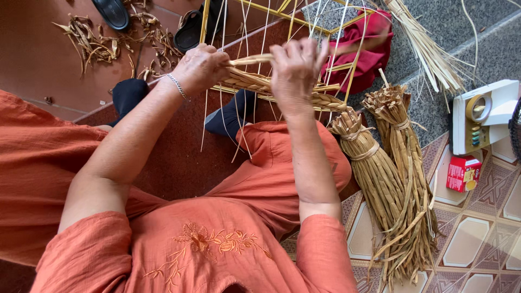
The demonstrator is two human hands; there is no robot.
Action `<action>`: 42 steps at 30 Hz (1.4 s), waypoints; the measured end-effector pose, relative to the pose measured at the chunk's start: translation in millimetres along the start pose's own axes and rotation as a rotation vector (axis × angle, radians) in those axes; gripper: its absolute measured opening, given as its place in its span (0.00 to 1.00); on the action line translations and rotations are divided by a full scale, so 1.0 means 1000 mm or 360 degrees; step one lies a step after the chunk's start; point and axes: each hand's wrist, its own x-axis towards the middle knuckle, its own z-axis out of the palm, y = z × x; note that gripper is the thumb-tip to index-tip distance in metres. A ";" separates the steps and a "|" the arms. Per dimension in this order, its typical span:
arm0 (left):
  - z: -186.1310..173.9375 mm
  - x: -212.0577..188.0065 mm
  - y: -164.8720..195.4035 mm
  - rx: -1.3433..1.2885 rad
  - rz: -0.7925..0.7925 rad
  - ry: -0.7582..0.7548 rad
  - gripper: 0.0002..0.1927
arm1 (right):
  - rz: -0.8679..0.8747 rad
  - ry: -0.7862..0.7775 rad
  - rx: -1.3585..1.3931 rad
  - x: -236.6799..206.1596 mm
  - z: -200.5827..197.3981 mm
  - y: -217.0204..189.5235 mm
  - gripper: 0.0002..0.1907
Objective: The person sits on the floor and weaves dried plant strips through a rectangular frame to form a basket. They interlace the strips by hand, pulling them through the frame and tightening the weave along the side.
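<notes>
My left hand [201, 68] and my right hand [294, 69] both grip a straw-coloured strand [251, 59] stretched between them. Just below it runs a woven band of dried plant fibre [255, 84] along a yellow wire frame [350, 76]. Thin pale reeds [244, 32] stand up through the weave. A silver bracelet [176, 86] sits on my left wrist. I wear an orange top and trousers, with dark socks [230, 114] under the frame.
Two tied bundles of dried fibre [391, 179] lie on the tiled floor at right. Beyond them are a white device [480, 116], a small red box [463, 173] and a red cloth [369, 51]. Fibre scraps [103, 46] and dark sandals [190, 30] lie at top left.
</notes>
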 end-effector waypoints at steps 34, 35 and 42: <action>0.028 -0.013 -0.030 -0.0683 -0.0200 0.0087 0.11 | 0.0341 -0.0256 0.1439 -0.013 0.082 -0.051 0.11; 0.024 -0.014 -0.027 -0.0666 -0.0233 0.0142 0.10 | 0.0373 -0.0281 0.1362 -0.015 0.084 -0.044 0.14; 0.004 -0.016 -0.017 -0.0577 -0.0095 0.0297 0.06 | 0.0156 -0.0533 0.0585 -0.044 0.095 -0.018 0.08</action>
